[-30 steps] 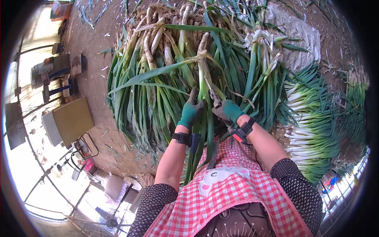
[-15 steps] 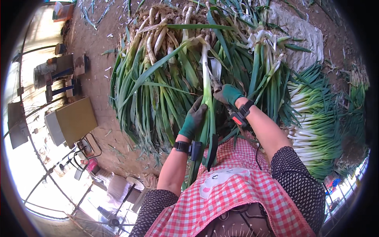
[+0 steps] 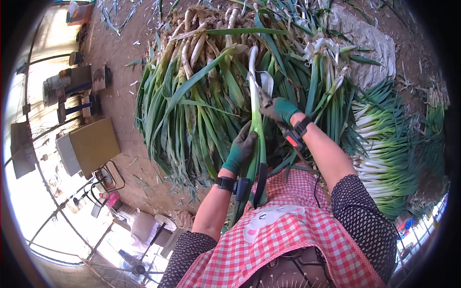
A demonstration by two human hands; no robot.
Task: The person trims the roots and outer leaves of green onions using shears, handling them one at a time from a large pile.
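Observation:
A long green onion [image 3: 254, 103] stands nearly upright in front of me, its white shank pointing away and its green leaves hanging toward my apron. My left hand [image 3: 243, 146], in a green and dark work glove, is wrapped around it where the white turns green. My right hand [image 3: 278, 110], gloved the same way, is closed beside the shank. A thin dark piece sticks out from its fingers against the shank; what it is I cannot make out. A loose white flap [image 3: 266, 84] shows just beyond those fingers. Behind lies a large heap of unpeeled green onions [image 3: 192, 105], roots at the far end.
Rows of white-stemmed green onions [image 3: 379, 153] lie at the right. A pale sheet [image 3: 362, 41] covers ground at the far right. At left stand a tan board-like box [image 3: 93, 146] and a fan [image 3: 138, 269]. My checked apron [image 3: 288, 225] covers my lap.
The shank's far end now shows as a smooth white tip, without the drooping tan strands seen earlier. Both hands and the onion have shifted slightly in the picture.

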